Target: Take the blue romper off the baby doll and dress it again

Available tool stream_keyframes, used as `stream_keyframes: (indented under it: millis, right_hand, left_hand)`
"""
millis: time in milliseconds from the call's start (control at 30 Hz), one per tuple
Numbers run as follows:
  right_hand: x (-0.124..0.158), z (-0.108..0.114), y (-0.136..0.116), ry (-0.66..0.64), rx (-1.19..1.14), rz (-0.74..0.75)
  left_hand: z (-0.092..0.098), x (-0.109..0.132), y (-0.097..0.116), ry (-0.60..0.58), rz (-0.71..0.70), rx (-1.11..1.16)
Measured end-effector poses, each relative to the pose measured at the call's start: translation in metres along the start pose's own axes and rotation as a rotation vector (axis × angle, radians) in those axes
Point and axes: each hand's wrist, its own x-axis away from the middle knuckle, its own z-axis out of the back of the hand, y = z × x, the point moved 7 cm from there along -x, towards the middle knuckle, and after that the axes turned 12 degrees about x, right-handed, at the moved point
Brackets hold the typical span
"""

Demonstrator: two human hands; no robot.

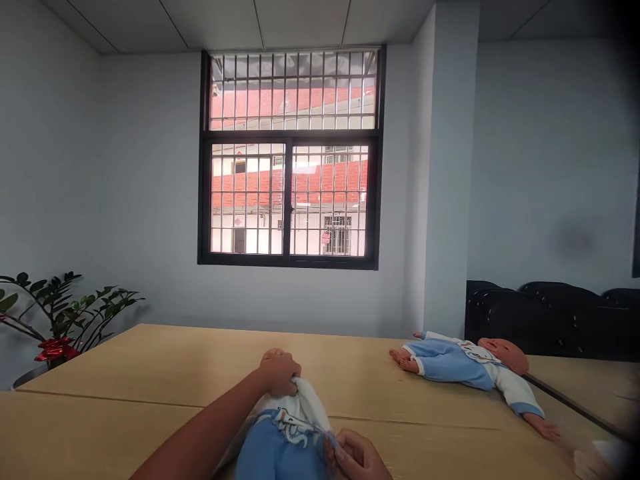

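Observation:
A baby doll [283, 453] in a white-and-blue outfit lies on the table in front of me, its head [277, 353] away from me and mostly covered. My left hand [280, 375] is closed on the white cloth at its shoulder, just below the head. Down by the doll's side, my right hand [359, 455] pinches the blue cuff of its white sleeve [313, 403]. The doll's own hand at that cuff is partly hidden by my fingers. Its lower body runs out of the bottom of the view.
A second doll [450, 363] in a matching outfit lies on its back on the wooden table [175, 360], to the right. Black chairs [530, 320] stand behind at the right, a potted plant [65, 313] at the left. Something pale and blurred is at the lower right corner.

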Motion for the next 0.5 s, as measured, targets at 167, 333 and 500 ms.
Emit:
stream_keyframes:
  millis: [167,333,500]
  right_hand:
    - [0.001,0.007,-0.013,0.189,0.407,0.193]
    - [-0.009,-0.016,0.005,0.001,0.684,0.322]
    - [-0.009,-0.005,0.029,0.118,0.638,0.145]
  left_hand:
    - [-0.007,0.000,-0.004,0.059,0.025,0.032]
    - [-0.015,0.001,0.004,0.089,0.015,0.079]
    - [-0.008,0.008,0.014,0.130,0.025,0.158]
